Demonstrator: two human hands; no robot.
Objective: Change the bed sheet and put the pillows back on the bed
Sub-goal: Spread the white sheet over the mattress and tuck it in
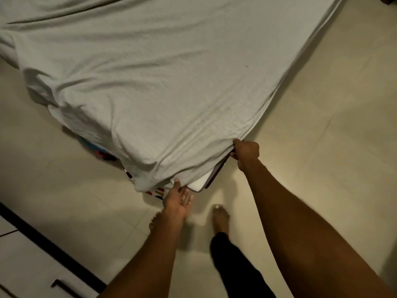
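1. Grey sheet [150, 82] spread wrinkled over the bed, near corner hanging loose.
2. R hand [247, 152] clenched on the sheet hem just right of that corner, fabric taut from the fist.
3. L hand [178, 200] under the corner, fingers straight, thumb touching the hem, no grip.
4. Mattress corner [198, 184] exposed btwn the hands.
5. Patterned fabric [158, 191] peeks out left of the L hand.
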